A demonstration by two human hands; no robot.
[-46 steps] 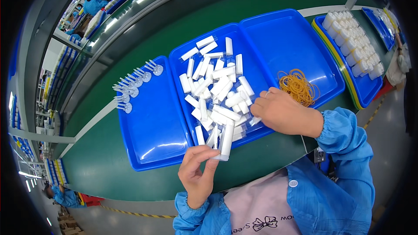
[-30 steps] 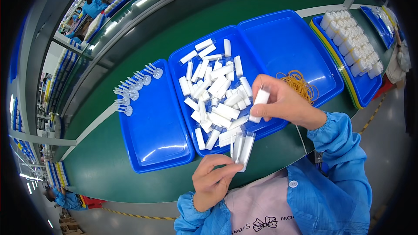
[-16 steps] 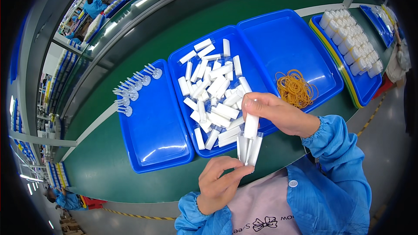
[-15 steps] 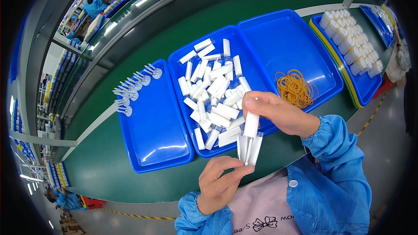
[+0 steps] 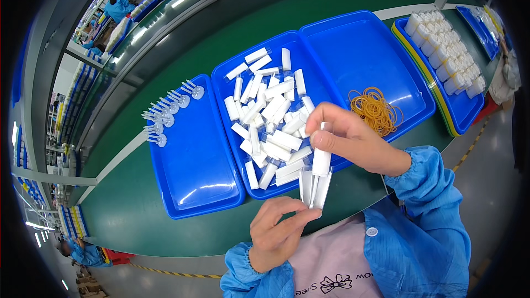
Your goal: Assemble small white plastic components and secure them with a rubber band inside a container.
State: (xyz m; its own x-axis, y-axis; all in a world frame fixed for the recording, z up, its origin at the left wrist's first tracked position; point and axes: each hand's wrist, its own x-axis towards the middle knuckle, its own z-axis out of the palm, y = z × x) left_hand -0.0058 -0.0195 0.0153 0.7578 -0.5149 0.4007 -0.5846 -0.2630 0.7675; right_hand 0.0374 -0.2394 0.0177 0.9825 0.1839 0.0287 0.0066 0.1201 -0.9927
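My left hand [image 5: 279,232] pinches the lower end of a small assembly [image 5: 306,187]. White strips with clear edges stand spread around thin clear prongs in it. Just above, my right hand [image 5: 356,140] has its thumb and forefinger around a white block in a clear sleeve [image 5: 322,163]. That block's lower end meets the prongs between the strips; its upper part is partly hidden by my fingers. Similar white blocks [image 5: 274,106] lie in a loose heap in the middle blue tray [image 5: 220,77], beyond my hands.
Clear pronged plastic parts [image 5: 168,109] line the far edge of the left blue tray [image 5: 193,160]. Tan rubber bands [image 5: 376,111] lie in the right blue tray [image 5: 353,44]. Rows of bundled white pieces [image 5: 441,49] fill stacked trays at far right, on the green table [image 5: 121,209].
The thumb of my right hand has shifted down along the white block, and the forefinger has bent and lifted. The block sits slightly lower. My left hand is nearly still.
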